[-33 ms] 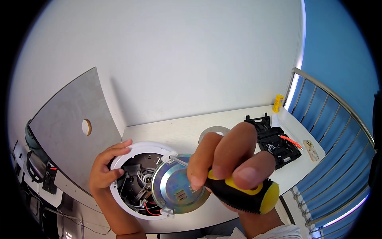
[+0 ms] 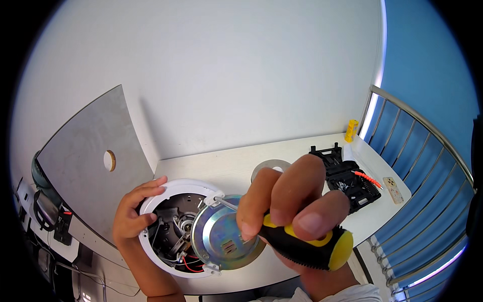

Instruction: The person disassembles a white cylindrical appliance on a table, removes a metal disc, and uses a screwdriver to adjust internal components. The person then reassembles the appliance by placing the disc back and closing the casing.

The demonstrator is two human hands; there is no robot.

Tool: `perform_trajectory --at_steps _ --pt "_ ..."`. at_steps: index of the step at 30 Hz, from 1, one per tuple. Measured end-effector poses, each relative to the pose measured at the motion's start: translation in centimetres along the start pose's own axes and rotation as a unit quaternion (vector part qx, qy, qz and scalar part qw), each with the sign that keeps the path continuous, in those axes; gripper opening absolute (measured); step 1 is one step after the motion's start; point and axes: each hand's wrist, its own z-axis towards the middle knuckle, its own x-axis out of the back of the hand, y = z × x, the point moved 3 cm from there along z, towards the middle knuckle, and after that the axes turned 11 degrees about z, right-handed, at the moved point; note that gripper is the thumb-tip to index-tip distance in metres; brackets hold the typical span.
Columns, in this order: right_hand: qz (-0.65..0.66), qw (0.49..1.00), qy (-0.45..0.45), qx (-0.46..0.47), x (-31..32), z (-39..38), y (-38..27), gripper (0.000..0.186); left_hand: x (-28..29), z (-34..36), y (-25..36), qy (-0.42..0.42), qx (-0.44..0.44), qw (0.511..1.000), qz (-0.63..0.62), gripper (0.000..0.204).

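Observation:
My left hand (image 2: 136, 214) grips the left rim of a round white housing (image 2: 176, 186), whose dark inside shows metal parts and red and white wires. A shiny round metal plate (image 2: 216, 236) lies over its right side, beside white brackets (image 2: 214, 199). My right hand (image 2: 297, 211) is closed on a black-and-yellow screwdriver (image 2: 339, 251), held large in front of the camera. The silver shaft (image 2: 229, 205) points up-left to the upper bracket; whether the tip sits in a screw is too small to tell.
An open black tool case (image 2: 362, 196), orange flexible shaft (image 2: 367, 178), pale remote (image 2: 392, 190) and yellow container (image 2: 351, 131) are on the white table's (image 2: 211, 166) right. A round metal disc (image 2: 264, 168) lies behind my right hand. A grey panel (image 2: 80, 156) stands left; a steel railing (image 2: 427, 136) runs right.

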Motion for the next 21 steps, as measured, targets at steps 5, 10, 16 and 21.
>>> perform_trajectory --at_steps 5,10,16,21 --pt "0.012 0.998 0.023 0.057 0.1 -0.3 0.4 0.049 -0.3 0.5 -0.2 -0.005 -0.006 1.000 -0.014 0.051" --pt "-0.052 0.998 -0.022 0.023 0.4 0.1 -0.2 0.045 0.0 0.0 -0.3 -0.001 -0.002 1.000 -0.012 0.051" --pt "-0.040 0.999 -0.021 0.000 0.9 0.5 0.5 0.048 -0.2 0.4 -0.2 -0.002 0.002 1.000 -0.016 0.051" --pt "-0.049 0.999 -0.020 0.002 0.5 0.3 0.4 0.052 -0.2 0.1 -0.3 0.000 0.004 1.000 -0.018 0.051"
